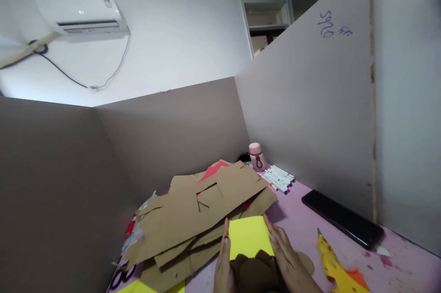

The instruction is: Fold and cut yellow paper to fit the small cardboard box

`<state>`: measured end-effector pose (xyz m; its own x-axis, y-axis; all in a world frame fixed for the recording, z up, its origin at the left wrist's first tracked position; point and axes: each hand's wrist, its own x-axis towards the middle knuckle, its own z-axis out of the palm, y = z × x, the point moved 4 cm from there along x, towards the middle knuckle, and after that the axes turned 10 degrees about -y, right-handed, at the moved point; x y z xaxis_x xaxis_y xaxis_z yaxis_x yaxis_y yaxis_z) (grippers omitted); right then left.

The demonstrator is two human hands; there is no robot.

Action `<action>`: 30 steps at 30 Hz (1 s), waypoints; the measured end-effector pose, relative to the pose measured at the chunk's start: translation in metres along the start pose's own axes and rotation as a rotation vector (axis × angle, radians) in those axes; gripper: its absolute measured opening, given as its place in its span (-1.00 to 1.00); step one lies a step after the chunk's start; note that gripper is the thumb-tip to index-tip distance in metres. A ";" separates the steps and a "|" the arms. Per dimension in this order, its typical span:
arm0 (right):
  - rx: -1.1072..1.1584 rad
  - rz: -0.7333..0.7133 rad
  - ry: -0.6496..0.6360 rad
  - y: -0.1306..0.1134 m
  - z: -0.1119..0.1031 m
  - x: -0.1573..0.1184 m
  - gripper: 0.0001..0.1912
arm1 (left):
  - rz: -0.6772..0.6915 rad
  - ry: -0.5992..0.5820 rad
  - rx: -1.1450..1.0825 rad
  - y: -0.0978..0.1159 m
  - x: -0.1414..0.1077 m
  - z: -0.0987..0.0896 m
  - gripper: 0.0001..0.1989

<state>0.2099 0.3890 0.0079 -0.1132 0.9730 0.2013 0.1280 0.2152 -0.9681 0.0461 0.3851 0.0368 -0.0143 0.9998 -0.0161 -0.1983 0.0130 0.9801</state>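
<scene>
Because it is pressed from both sides, seemingly to keep it steady and its face uncovered, the yellow sheet (251, 235) heads the list: before the near right edge of the cardboard stack (179, 210).
Left hand (223, 261): at the sheet's left edge, fingers extended, holding by side pressure.
Right hand (287, 258): at the opposite edge, fingers likewise nearly straight, holding the same sheet.
Brown scalloped piece (255, 274): one, overlapping the sheet's lower part; whether it is attached cannot be told.
Yellow tool (330, 258), probably a glue gun: well right of the stack, perhaps kept there for easy reach by the right hand.
Phone (341, 217): right of the stack, apparently set aside.
Markers (277, 178): beyond the stack's right end, laid roughly parallel, likely for easy picking.
Scissors (122, 277): handles exposed by the stack's near left corner.
</scene>
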 end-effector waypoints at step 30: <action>0.224 0.006 0.107 -0.004 0.011 -0.003 -0.23 | 0.126 0.059 -0.116 -0.006 -0.001 0.006 -0.30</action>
<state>0.1988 0.3843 0.0093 -0.0071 0.9800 0.1989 -0.0944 0.1974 -0.9758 0.0528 0.3843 0.0321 -0.1032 0.9905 0.0906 -0.3029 -0.1181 0.9457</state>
